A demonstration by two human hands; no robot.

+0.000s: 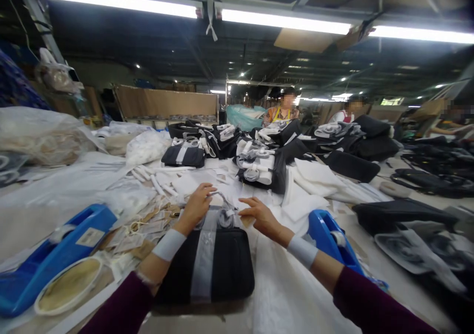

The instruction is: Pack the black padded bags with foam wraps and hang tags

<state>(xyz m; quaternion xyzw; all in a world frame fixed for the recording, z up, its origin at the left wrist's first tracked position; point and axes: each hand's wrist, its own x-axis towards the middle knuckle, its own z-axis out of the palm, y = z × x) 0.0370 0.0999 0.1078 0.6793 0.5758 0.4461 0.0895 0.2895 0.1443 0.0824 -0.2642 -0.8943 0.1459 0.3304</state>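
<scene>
While both hands are working right over it, the black padded case (218, 270) with a grey band (203, 265) down its middle sits square in front of the person, close to the near edge of the table (192, 321). On its far end there's a coiled grey strap (225, 218) in clear plastic. The left hand (196, 206) is curled, fingertips at a thin loop on top of that coil, though I can't tell if it's really gripping it. The right hand (261, 218) is open, fingers spread, just beside the coil and not clearly touching anything.

Elbow room is pretty tight on the left - a blue tape dispenser (55, 255) and a pile of paper tags (140, 225) come close to the left wrist, with a beige tape roll (68, 284) by the dispenser. The right side has a bit more space: a white sheet (296, 284) runs along the case, then a second blue tape dispenser (329, 240) sits just past the right wrist. Straight ahead there's a narrow strip of scattered white paper (192, 183), then stacks of black cases (255, 168) block the way. A co-worker (284, 108) stands way down at the far end - well apart from all this.
</scene>
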